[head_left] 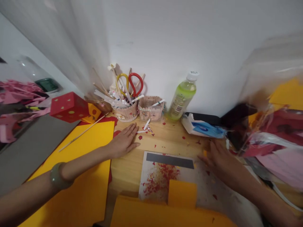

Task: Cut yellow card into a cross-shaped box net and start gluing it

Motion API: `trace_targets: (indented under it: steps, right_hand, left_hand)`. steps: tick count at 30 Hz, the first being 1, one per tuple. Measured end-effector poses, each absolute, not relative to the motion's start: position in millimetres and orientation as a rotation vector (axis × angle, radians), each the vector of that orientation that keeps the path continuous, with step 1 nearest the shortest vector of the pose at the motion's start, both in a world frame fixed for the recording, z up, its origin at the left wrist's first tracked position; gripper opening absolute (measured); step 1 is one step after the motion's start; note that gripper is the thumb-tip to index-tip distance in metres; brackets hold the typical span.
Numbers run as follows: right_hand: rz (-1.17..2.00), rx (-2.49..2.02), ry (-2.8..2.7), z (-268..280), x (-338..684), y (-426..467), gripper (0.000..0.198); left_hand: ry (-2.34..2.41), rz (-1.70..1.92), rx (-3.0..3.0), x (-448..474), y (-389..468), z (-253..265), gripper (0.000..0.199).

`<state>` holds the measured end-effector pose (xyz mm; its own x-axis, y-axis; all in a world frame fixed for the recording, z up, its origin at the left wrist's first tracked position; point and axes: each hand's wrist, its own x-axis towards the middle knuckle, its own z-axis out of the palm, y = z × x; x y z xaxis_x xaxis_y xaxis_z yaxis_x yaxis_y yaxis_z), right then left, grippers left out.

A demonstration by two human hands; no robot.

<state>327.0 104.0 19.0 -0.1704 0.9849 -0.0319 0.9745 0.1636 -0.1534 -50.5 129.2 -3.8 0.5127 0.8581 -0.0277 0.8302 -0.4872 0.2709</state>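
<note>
My left hand (125, 140) lies flat on the wooden table with its fingers stretched out, beside some white and red paper scraps (146, 127). A green bangle (58, 176) is round that wrist. My right hand (219, 159), somewhat blurred, is low over the table in front of the tissue pack (204, 127), its thumb apart from the fingers. A small yellow bit (205, 153) shows between thumb and fingers; whether it is touched I cannot tell. Between my hands lies a whitish sheet (146, 176) with a dark strip (170, 160) and many tiny red and yellow scraps (163, 176).
Yellow card sheets (87, 176) lie at left, with a thin stick (82, 134) across them. A red paper cube (69, 107) stands behind. Scissors (136, 83) stand in a pen holder (125, 113) beside another holder (151, 112). A green drink bottle (182, 97) stands by the wall.
</note>
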Motion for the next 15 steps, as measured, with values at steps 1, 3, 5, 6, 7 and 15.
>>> trace_targets:
  steps: [1,3,5,6,7,15]
  right_hand:
    - [0.194,-2.017,-2.333,13.2,329.2,103.2,0.076]
    - [0.188,-2.073,-2.338,2.5,323.3,103.3,0.086]
    - [0.198,-2.105,-2.336,-5.1,308.9,105.2,0.090]
    - [0.208,-2.114,-2.334,-7.4,300.6,106.5,0.091]
    - [0.222,-2.119,-2.335,-8.9,292.5,107.8,0.092]
    - [0.363,-1.879,-2.424,-8.7,233.2,117.2,0.094]
  left_hand:
    - [1.423,0.136,2.506,-48.0,128.1,-5.1,0.072]
    - [1.390,0.096,2.519,-41.9,127.6,-5.1,0.066]
    - [1.332,0.067,2.540,-35.4,128.9,-2.5,0.061]
    - [1.301,0.056,2.550,-32.3,130.3,-0.7,0.059]
    - [1.266,0.047,2.558,-29.6,132.1,1.0,0.058]
    - [1.026,0.101,2.585,-6.6,154.4,3.4,0.058]
